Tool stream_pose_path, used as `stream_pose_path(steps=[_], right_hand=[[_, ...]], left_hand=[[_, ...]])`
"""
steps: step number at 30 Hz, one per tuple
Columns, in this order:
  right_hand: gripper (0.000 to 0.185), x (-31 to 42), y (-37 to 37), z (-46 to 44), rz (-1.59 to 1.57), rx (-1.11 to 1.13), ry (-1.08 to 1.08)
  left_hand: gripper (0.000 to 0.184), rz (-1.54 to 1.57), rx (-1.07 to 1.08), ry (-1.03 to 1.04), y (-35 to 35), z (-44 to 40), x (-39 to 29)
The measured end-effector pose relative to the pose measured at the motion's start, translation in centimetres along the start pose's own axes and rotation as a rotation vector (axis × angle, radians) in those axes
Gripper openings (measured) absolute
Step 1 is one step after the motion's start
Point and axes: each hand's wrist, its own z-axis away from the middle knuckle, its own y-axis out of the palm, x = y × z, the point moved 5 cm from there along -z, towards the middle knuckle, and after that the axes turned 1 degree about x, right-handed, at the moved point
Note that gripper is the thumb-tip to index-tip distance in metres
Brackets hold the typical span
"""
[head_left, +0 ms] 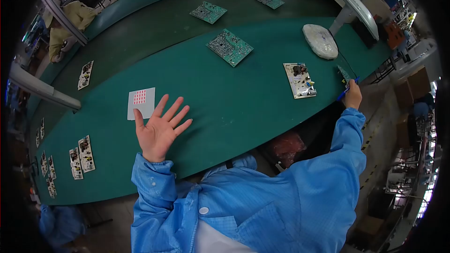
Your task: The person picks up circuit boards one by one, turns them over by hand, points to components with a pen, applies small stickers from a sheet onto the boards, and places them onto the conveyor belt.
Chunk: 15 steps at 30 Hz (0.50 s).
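My left hand (160, 130) is raised over the green table, palm up and fingers spread, with nothing in it. Just beyond it lies a white sheet (141, 104) with rows of red labels. At the table's right edge, my right hand (353, 96) is closed on a blue tool (348, 90), whose exact kind I cannot make out. A small green board (344, 73) stands tilted right beside that hand. To its left a cream circuit board (300, 80) lies with its components up. Farther back at the centre is a green circuit board (229, 47).
Two more green boards (208, 12) lie at the back. A plastic-wrapped bundle (320, 41) sits at the right rear. Several cream boards (86, 153) are at the left. Metal posts (44, 87) rise by the table. A co-worker (70, 23) is beyond the far left side.
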Motion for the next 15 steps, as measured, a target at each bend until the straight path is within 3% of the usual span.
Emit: stream_pose_path(steps=[2,5,7,10,15], right_hand=[[0.016,-1.2,2.0,0.6,0.014,-0.006,0.013],[0.011,-1.9,3.3,0.2,-0.022,0.115,0.195],[0.018,0.2,1.3,-1.3,0.093,0.161,0.268],[0.027,4.1,-0.8,-4.3,-0.021,0.113,0.284],[0.045,19.4,-2.2,-9.2,-0.608,0.291,-0.069]], left_hand=[[0.084,0.0,-0.013,0.015,-0.3,0.0,-0.4],[0.083,0.003,-0.033,0.036,-0.5,0.0,-0.5],[0.082,0.004,-0.04,0.057,-0.5,0.0,-0.8],[0.081,0.004,-0.041,0.062,-0.9,0.0,-0.9],[0.081,0.0,-0.024,0.022,-0.9,-0.6,-0.6]])
